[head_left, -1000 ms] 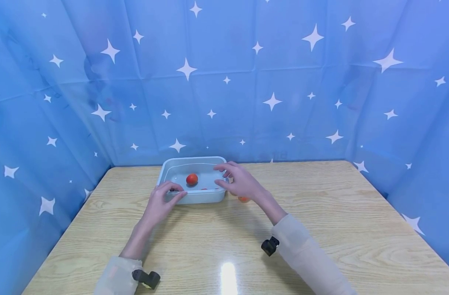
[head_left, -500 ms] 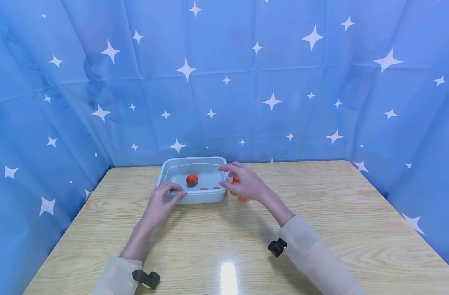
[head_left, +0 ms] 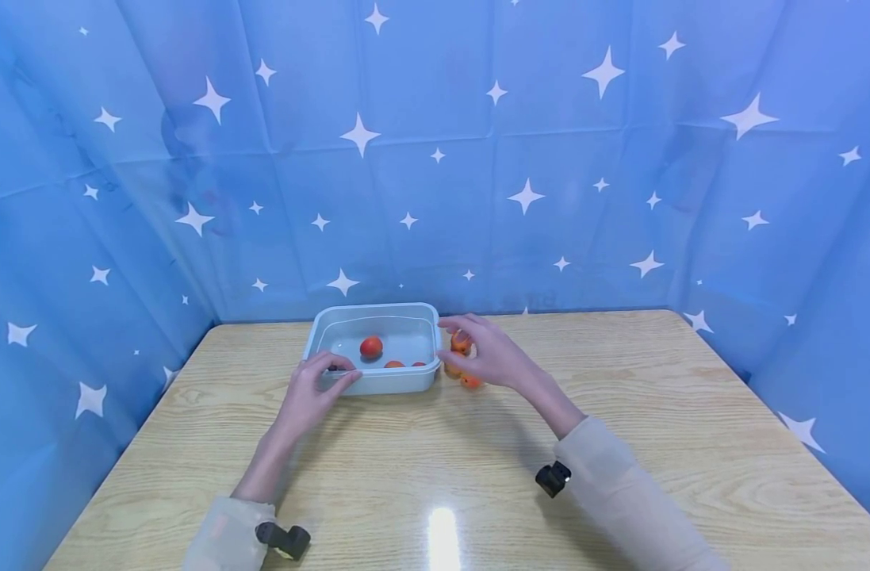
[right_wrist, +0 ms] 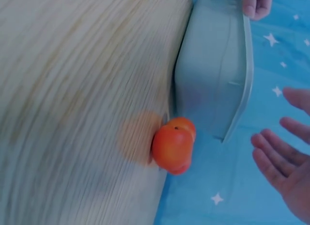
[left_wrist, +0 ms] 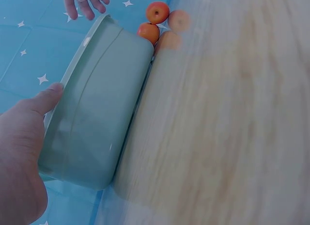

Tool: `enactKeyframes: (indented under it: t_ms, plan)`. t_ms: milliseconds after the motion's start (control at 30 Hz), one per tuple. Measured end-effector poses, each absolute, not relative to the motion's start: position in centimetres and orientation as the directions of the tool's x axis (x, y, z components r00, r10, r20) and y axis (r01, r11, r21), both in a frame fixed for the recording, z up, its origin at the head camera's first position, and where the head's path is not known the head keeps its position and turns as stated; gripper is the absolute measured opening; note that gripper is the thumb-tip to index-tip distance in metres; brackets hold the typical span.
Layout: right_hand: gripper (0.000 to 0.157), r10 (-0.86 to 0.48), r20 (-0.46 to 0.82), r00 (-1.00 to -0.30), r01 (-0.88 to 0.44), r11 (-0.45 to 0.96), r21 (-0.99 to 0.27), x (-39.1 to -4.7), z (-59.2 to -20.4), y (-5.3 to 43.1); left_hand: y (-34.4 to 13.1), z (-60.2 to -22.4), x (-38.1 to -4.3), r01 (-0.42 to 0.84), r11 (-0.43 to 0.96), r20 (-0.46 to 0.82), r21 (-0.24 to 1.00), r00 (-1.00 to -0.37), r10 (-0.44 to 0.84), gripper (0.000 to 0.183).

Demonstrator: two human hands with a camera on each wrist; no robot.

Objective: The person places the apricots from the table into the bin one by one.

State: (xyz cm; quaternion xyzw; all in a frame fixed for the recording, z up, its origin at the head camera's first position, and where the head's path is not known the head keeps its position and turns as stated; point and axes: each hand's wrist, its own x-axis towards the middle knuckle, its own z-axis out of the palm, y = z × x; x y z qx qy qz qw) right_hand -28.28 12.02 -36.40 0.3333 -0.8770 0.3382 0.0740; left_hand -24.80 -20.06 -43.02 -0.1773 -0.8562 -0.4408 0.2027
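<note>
My left hand (head_left: 316, 388) pinches the front rim of a pale blue-green plastic tub (head_left: 395, 384) near its left corner. In the left wrist view its thumb (left_wrist: 51, 95) lies against the tub's outside, under the rim. A round red fruit (head_left: 371, 346) sits inside the tub, with parts of others showing behind the front rim. My right hand (head_left: 490, 350) hovers at the tub's right end, its fingers spread and holding nothing. Below it, several orange-red fruits (head_left: 470, 381) lie on the table beside the tub, partly hidden by the hand; they look glossy in the right wrist view.
A light wood-grain table (head_left: 377, 476) carries everything and reflects the fruits. Behind its far edge hangs a blue curtain (head_left: 435, 182) with white stars. A black wrist camera (head_left: 553, 479) sits on the right sleeve, another (head_left: 283, 540) on the left.
My right hand has drawn back to the right, from over the tub's right end to above the fruits outside, uncovering more of them. The left hand and tub stay where they were.
</note>
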Motion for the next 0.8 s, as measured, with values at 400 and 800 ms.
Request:
enactKeyframes:
  t_ms: [400, 800]
  plan:
    - [0.049, -0.534, 0.335, -0.776, -0.623, 0.568, -0.538, -28.7, -37.2, 13.2, -20.1, -43.1, -24.8, 0.506, 0.544, 0.526, 0.669, -0.84, 0.135, 0.015]
    - [0.046, -0.524, 0.276, -0.806, -0.582, 0.611, -0.537, -29.2, -38.5, 14.6, -20.1, -43.1, -24.8, 0.504, 0.548, 0.526, 0.667, -0.84, 0.132, 0.012]
